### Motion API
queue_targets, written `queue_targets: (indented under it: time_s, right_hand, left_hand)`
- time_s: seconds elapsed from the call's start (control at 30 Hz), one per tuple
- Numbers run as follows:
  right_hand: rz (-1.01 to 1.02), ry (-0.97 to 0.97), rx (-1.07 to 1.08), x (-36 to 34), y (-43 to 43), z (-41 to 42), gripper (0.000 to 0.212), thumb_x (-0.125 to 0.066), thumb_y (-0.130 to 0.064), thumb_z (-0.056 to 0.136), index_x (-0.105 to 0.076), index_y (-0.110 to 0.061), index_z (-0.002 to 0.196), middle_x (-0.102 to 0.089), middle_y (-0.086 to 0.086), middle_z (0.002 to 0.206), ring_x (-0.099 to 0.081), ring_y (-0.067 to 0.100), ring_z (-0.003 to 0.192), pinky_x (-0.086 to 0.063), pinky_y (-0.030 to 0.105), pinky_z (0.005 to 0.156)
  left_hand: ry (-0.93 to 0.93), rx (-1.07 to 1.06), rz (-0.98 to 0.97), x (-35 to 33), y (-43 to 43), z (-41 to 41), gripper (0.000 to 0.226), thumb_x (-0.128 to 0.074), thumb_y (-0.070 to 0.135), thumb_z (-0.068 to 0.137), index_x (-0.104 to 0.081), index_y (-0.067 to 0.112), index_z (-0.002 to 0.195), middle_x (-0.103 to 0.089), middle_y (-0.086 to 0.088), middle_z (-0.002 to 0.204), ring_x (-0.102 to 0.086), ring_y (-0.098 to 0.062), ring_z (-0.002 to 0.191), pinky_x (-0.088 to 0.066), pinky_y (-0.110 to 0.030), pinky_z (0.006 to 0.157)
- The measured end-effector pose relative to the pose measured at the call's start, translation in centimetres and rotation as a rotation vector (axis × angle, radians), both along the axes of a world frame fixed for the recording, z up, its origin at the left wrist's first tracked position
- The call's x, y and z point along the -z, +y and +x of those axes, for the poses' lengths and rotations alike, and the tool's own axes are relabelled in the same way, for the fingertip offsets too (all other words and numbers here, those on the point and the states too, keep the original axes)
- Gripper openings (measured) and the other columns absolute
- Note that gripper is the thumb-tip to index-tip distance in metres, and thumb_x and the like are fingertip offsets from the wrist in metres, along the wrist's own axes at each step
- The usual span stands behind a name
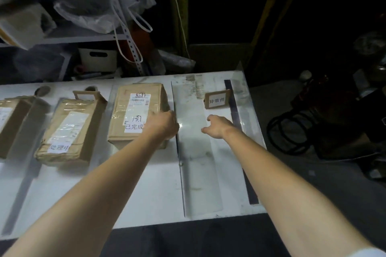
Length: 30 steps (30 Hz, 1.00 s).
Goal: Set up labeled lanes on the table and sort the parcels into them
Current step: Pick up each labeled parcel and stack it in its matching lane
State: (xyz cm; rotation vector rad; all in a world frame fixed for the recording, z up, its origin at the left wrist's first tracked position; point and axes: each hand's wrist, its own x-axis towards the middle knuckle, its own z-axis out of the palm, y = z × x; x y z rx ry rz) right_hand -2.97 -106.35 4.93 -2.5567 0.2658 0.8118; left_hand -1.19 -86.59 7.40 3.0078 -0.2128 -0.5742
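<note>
Hands first. Your left hand [163,125] lies on the near right corner of the big box [135,110], the one with the white sticker on top. Whether its fingers hook over the side or just press flat cannot be told from here. Your right hand [217,126] hangs loose over the lane next door, fingers a little bent, holding nothing.

The big box sits in the third lane on the table [146,183], with its right side very close to the dark strip [180,152]. It looks like you are setting it straight. Push it a little to the left, so it does not knock the strip crooked. Use the flat of both hands, one on each side, and slide it slowly. Do not lift it. Leave the sticker facing up so the words can be read.

The middle box [69,131] and the left box [10,123] lie in their own lanes. The last lane has only its label card [217,99] at the far end. Do not bump that card with your right hand.
</note>
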Motion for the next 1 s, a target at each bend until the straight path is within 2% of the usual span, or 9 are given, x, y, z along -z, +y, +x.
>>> queue_targets:
  time_s: [0.07,0.13,0.2,0.33,0.5,0.63,0.7,0.83,1.0]
  right_hand:
    - [0.013,0.012,-0.027,1.4,-0.4,0.2,0.057,-0.057,-0.039,0.094,-0.043,-0.016,0.145,-0.054,0.009,0.139,-0.055,0.030,0.121,-0.048,0.037,0.091]
    - [0.016,0.019,-0.040,2.7,-0.5,0.2,0.054,-0.058,-0.037,0.094,-0.045,-0.015,0.141,-0.055,0.009,0.137,-0.056,0.030,0.119,-0.049,0.038,0.093]
    - [0.017,0.025,-0.044,3.7,-0.5,0.4,0.052,-0.057,-0.037,0.094,-0.047,-0.015,0.139,-0.056,0.008,0.136,-0.056,0.030,0.118,-0.049,0.038,0.094]
    - [0.025,0.016,-0.036,5.2,-0.4,0.8,0.054,-0.058,-0.039,0.093,-0.046,-0.015,0.140,-0.056,0.008,0.136,-0.056,0.030,0.119,-0.050,0.037,0.093]
    - [0.028,-0.007,-0.004,6.5,0.0,1.0,0.057,-0.057,-0.038,0.092,-0.044,-0.015,0.142,-0.056,0.009,0.136,-0.054,0.032,0.120,-0.051,0.039,0.092]
    - [0.064,-0.039,0.047,7.0,0.3,1.4,0.057,-0.058,-0.039,0.092,-0.045,-0.015,0.142,-0.057,0.010,0.134,-0.055,0.033,0.120,-0.052,0.039,0.093]
    - [0.097,-0.052,0.076,7.3,0.6,1.6,0.056,-0.059,-0.039,0.093,-0.046,-0.014,0.141,-0.057,0.011,0.134,-0.055,0.033,0.120,-0.052,0.040,0.095]
    - [0.136,-0.077,0.118,7.7,1.3,1.6,0.054,-0.059,-0.038,0.092,-0.048,-0.012,0.138,-0.058,0.011,0.133,-0.055,0.033,0.119,-0.051,0.040,0.095]
    - [0.208,-0.094,0.259,8.0,2.1,2.0,0.052,-0.061,-0.035,0.090,-0.050,-0.012,0.135,-0.056,0.012,0.133,-0.056,0.034,0.118,-0.051,0.037,0.092]
  left_hand:
    - [-0.056,-0.016,0.035,0.9,-0.4,-0.8,0.027,-0.046,0.027,0.096,-0.057,0.020,0.119,-0.061,-0.015,0.122,-0.046,-0.039,0.115,-0.047,-0.044,0.091]
    - [-0.082,0.017,0.076,1.6,-0.8,-1.7,0.033,-0.047,0.029,0.096,-0.057,0.022,0.126,-0.059,-0.011,0.127,-0.046,-0.037,0.118,-0.046,-0.042,0.088]
    - [-0.071,0.041,0.081,2.5,-1.3,-2.5,0.037,-0.049,0.029,0.095,-0.057,0.022,0.130,-0.060,-0.009,0.127,-0.050,-0.034,0.119,-0.047,-0.040,0.088]
    - [-0.031,0.051,0.064,3.9,-2.1,-4.1,0.034,-0.047,0.019,0.095,-0.057,0.017,0.127,-0.061,-0.010,0.116,-0.063,-0.034,0.104,-0.049,-0.037,0.075]
    - [0.088,0.020,0.044,5.6,-2.4,-6.0,0.041,-0.050,0.017,0.096,-0.050,0.017,0.137,-0.060,-0.009,0.126,-0.063,-0.034,0.108,-0.054,-0.042,0.083]
    - [0.180,-0.121,-0.048,7.2,-1.7,-7.7,0.052,-0.050,0.020,0.094,-0.036,0.021,0.143,-0.063,-0.011,0.120,-0.061,-0.036,0.106,-0.050,-0.040,0.078]
    - [0.186,-0.167,-0.066,7.8,-1.4,-8.4,0.058,-0.052,0.021,0.094,-0.027,0.022,0.147,-0.063,-0.012,0.119,-0.062,-0.037,0.104,-0.050,-0.042,0.081]
    - [0.175,-0.201,-0.072,8.5,-1.1,-8.7,0.064,-0.054,0.022,0.096,-0.023,0.020,0.151,-0.063,-0.012,0.122,-0.062,-0.037,0.105,-0.052,-0.042,0.083]
    - [0.115,-0.177,-0.125,8.8,-1.7,-8.6,0.070,-0.048,0.011,0.093,-0.013,0.020,0.154,-0.065,-0.015,0.115,-0.063,-0.040,0.096,-0.052,-0.042,0.076]
